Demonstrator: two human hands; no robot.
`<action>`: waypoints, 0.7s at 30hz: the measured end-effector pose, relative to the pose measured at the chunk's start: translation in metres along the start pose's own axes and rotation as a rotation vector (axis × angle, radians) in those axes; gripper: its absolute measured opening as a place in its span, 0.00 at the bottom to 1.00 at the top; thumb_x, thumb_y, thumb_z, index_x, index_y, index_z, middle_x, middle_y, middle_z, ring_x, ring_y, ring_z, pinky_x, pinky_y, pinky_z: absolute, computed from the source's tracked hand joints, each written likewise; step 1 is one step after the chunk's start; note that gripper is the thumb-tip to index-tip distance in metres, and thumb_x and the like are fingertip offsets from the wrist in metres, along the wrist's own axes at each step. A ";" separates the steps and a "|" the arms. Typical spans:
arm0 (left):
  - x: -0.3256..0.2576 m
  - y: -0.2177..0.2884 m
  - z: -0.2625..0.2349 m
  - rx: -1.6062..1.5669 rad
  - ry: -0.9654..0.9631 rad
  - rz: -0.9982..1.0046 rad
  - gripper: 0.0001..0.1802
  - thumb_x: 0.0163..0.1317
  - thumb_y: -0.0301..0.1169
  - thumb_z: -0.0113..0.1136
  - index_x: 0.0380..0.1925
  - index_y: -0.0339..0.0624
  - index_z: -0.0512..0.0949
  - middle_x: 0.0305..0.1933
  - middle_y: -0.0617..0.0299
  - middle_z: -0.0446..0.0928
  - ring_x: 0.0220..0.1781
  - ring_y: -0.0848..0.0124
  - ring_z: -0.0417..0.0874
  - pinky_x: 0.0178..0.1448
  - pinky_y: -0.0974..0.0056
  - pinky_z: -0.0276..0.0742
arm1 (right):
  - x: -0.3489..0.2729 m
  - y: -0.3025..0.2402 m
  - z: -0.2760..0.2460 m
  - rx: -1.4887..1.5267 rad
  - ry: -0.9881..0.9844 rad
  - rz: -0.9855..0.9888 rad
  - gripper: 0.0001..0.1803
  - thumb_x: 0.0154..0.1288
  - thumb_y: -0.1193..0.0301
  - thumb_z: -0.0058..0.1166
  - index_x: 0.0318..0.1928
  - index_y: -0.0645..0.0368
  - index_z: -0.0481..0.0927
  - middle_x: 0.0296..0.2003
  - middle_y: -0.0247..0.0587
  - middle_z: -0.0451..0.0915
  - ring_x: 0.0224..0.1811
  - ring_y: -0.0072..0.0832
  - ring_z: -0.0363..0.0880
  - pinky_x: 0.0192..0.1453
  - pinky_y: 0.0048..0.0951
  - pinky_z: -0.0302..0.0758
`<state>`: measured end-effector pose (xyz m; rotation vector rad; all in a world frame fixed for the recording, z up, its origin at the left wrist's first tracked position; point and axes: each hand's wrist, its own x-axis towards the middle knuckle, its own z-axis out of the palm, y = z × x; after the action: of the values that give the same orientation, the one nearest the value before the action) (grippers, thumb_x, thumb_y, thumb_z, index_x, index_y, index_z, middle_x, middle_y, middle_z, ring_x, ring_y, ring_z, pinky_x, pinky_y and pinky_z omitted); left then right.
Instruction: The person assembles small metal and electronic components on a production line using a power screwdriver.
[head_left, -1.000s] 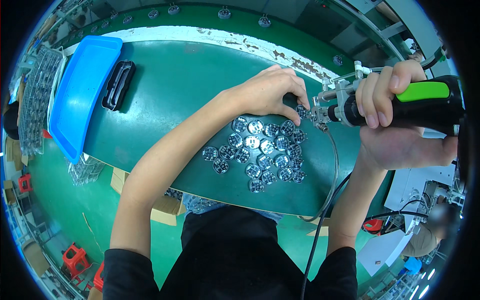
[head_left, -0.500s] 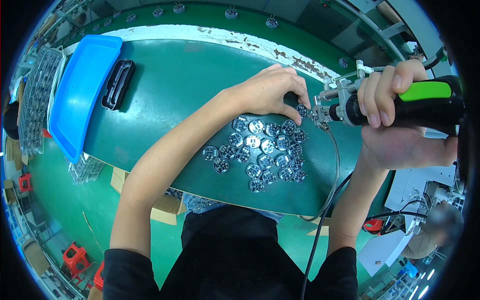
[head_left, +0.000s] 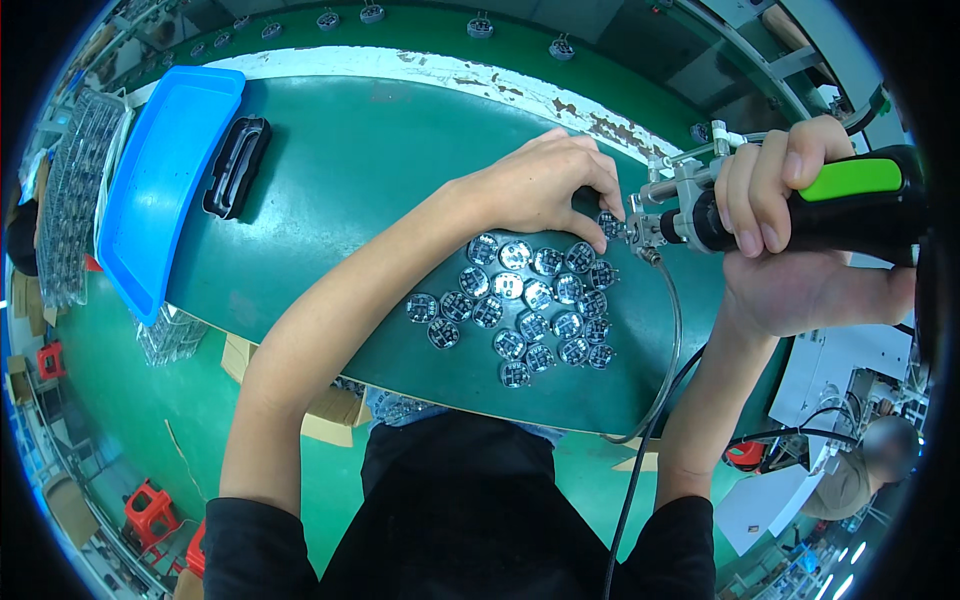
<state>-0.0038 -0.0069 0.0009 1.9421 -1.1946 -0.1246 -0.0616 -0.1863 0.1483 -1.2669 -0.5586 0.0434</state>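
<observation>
hands meet at the right end of the green desk [head_left: 380, 170]. left hand [head_left: 545, 185] curls down, fingertips pinching one small round metal part [head_left: 608, 225] against the surface. right hand [head_left: 800, 240] is wrapped tight around a black and green powered screwdriver [head_left: 800, 205], its metal nose touching that part. to do this step well, as i judge it, the part should sit flat and steady under the fingertips, the tool nose square to it, and the trailing cable [head_left: 668, 340] kept off the pile. just below lies a cluster of similar round parts [head_left: 530, 305], touching one another. at the desk's far left sit a blue tray [head_left: 160, 180] and, beside it, a black moulded holder [head_left: 237, 165]. beyond the edge: green floor, red stools [head_left: 150, 510], cardboard [head_left: 320, 415], clear blister trays [head_left: 70, 190].
</observation>
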 end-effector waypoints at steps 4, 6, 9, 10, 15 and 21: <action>0.000 0.000 0.000 0.000 0.015 0.004 0.19 0.48 0.42 0.79 0.37 0.45 0.86 0.45 0.68 0.82 0.54 0.65 0.77 0.59 0.58 0.66 | -0.001 0.003 -0.003 0.005 0.009 0.010 0.50 0.52 0.18 0.42 0.42 0.58 0.71 0.18 0.25 0.66 0.17 0.15 0.64 0.26 0.21 0.62; 0.001 0.001 0.000 0.009 0.010 -0.006 0.20 0.48 0.42 0.79 0.37 0.45 0.85 0.45 0.68 0.81 0.54 0.64 0.77 0.59 0.58 0.66 | -0.001 0.004 -0.004 0.006 0.015 0.014 0.50 0.52 0.18 0.41 0.42 0.58 0.71 0.18 0.25 0.66 0.17 0.15 0.64 0.25 0.21 0.62; 0.001 0.001 0.000 0.017 0.011 -0.005 0.19 0.48 0.41 0.79 0.37 0.45 0.85 0.44 0.68 0.81 0.52 0.64 0.77 0.59 0.58 0.67 | 0.003 0.006 0.004 0.000 0.021 0.007 0.50 0.52 0.17 0.41 0.42 0.58 0.71 0.18 0.25 0.66 0.17 0.15 0.64 0.25 0.21 0.62; 0.001 0.001 0.000 0.018 0.012 -0.002 0.19 0.48 0.41 0.79 0.37 0.45 0.85 0.44 0.68 0.81 0.52 0.64 0.77 0.59 0.58 0.67 | 0.002 0.003 0.000 -0.003 0.021 0.005 0.51 0.52 0.17 0.41 0.42 0.58 0.71 0.18 0.25 0.66 0.17 0.15 0.64 0.25 0.21 0.62; -0.011 0.010 -0.005 0.009 -0.025 -0.007 0.18 0.55 0.39 0.75 0.45 0.46 0.85 0.47 0.65 0.81 0.57 0.63 0.75 0.64 0.57 0.67 | -0.005 -0.024 -0.015 0.009 -0.104 -0.146 0.43 0.54 0.27 0.61 0.45 0.56 0.70 0.18 0.21 0.67 0.16 0.14 0.65 0.26 0.21 0.64; -0.045 0.024 -0.037 0.026 -0.031 -0.117 0.17 0.66 0.36 0.66 0.53 0.45 0.83 0.46 0.61 0.82 0.55 0.60 0.77 0.63 0.55 0.71 | -0.016 -0.047 -0.019 -0.062 -0.045 -0.044 0.45 0.55 0.23 0.52 0.44 0.56 0.69 0.19 0.24 0.67 0.18 0.16 0.67 0.28 0.20 0.65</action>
<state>-0.0275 0.0456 0.0275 2.0400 -1.1077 -0.2017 -0.0800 -0.2235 0.1821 -1.3159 -0.6302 0.0177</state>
